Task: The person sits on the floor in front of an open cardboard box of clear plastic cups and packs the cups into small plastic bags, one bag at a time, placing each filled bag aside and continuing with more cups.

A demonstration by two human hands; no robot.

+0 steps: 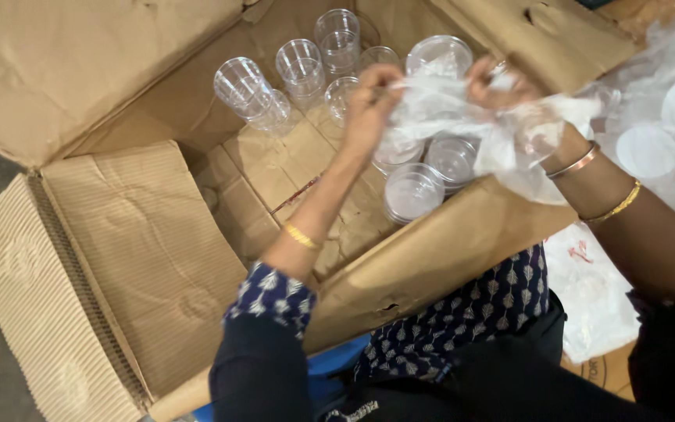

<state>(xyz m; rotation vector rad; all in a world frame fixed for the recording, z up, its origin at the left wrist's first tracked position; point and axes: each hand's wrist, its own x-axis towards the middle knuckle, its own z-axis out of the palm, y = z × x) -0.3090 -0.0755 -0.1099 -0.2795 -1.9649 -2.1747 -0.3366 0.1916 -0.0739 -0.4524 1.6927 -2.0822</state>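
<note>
Both hands pinch the clear plastic bag [462, 117]: my left hand [370, 98] and right hand [501, 86] closed on it; pulling evenly above the cardboard box [142, 258] should avoid toppling the plastic cups [302, 66].

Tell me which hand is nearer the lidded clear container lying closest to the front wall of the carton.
Left. The left hand grips the plastic bag almost straight above the lidded container. The right hand grips the bag farther off, up and to the right.
</note>
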